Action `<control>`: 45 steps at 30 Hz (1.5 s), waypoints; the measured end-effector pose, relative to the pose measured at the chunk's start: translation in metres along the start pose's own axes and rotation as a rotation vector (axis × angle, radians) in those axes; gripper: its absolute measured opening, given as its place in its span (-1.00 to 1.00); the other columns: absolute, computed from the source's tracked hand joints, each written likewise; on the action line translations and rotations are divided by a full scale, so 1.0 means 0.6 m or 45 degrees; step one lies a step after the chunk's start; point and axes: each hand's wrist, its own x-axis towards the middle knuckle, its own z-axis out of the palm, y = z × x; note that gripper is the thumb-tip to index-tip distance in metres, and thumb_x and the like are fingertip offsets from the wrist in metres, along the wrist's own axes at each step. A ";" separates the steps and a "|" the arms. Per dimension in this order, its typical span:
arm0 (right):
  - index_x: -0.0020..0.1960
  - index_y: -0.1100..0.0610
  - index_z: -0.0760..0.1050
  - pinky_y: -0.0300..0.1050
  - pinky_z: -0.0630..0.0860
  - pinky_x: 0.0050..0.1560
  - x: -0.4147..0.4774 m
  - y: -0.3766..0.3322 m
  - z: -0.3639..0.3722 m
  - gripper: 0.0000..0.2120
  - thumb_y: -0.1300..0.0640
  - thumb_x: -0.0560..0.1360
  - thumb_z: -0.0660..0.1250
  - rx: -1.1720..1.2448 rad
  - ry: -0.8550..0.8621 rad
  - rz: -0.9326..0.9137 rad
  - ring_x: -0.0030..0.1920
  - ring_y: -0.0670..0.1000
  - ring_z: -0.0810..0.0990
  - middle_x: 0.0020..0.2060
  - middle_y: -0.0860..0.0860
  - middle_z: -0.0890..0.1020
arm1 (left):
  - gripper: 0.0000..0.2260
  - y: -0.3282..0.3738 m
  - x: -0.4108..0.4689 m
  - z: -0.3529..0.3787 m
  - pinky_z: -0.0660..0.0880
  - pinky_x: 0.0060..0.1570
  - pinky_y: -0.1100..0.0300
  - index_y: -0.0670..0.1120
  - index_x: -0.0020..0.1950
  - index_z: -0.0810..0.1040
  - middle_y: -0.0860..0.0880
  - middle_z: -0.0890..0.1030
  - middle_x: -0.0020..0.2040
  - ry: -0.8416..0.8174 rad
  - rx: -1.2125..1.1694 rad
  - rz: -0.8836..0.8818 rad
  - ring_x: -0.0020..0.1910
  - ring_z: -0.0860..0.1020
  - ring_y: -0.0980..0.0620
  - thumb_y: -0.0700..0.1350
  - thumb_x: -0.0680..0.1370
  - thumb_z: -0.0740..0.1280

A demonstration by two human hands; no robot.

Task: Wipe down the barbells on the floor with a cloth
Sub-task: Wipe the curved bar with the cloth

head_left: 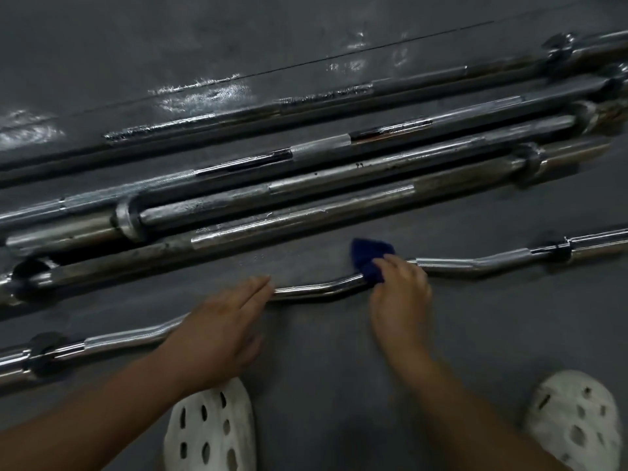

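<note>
**Bare Arms, White Perforated Clogs**

Both forearms are bare, with no sleeves, watch or jewellery showing on either. The left hand [221, 329] and right hand [401, 294] wear no gloves. On the feet are white foam clogs, left [210, 426] and right [574, 419], each punched with oval holes and slightly scuffed.

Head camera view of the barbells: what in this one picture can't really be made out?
- Curl bar: the stretch under the left hand is covered, and the blue cloth hides where the right hand wipes.
- Right hand: motion blur hides how its fingers lie.
- Straight barbells: both ends of the bars run out of frame or blur away.
- White clogs: cut off by the bottom edge.
</note>
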 end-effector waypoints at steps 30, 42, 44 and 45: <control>0.31 0.12 0.48 0.08 0.53 0.00 -0.101 -0.155 0.057 -0.47 0.21 0.33 0.34 -0.220 -0.267 -0.543 0.12 0.19 0.51 0.28 0.07 0.52 | -0.32 0.001 -0.032 0.037 0.40 0.31 -0.01 -0.17 0.41 0.46 -0.17 0.51 0.38 -0.030 0.031 -0.215 0.29 0.54 -0.14 0.07 0.32 0.33; 0.30 0.03 0.54 0.04 0.55 0.01 -0.049 -0.148 0.054 -0.50 0.17 0.36 0.39 -0.245 -0.438 -0.737 0.11 0.16 0.52 0.22 0.04 0.58 | -0.30 -0.006 -0.043 0.035 0.40 0.30 -0.02 -0.13 0.43 0.45 -0.14 0.51 0.39 -0.016 0.025 -0.314 0.32 0.52 -0.12 0.11 0.33 0.33; 0.30 0.00 0.55 -0.04 0.49 0.10 -0.022 -0.119 0.035 -0.57 0.13 0.43 0.41 -0.180 -0.493 -0.541 0.15 0.11 0.45 0.20 0.01 0.56 | -0.31 -0.013 -0.043 0.036 0.37 0.32 0.03 -0.13 0.46 0.43 -0.13 0.49 0.41 -0.001 0.019 -0.310 0.34 0.51 -0.10 0.10 0.35 0.34; 0.27 0.01 0.56 -0.10 0.44 0.11 -0.021 -0.110 0.027 -0.63 0.10 0.47 0.42 -0.131 -0.487 -0.435 0.14 0.08 0.42 0.17 0.00 0.56 | -0.30 -0.015 -0.043 0.037 0.34 0.34 0.04 -0.12 0.48 0.40 -0.13 0.46 0.44 0.003 0.012 -0.311 0.36 0.49 -0.10 0.10 0.37 0.34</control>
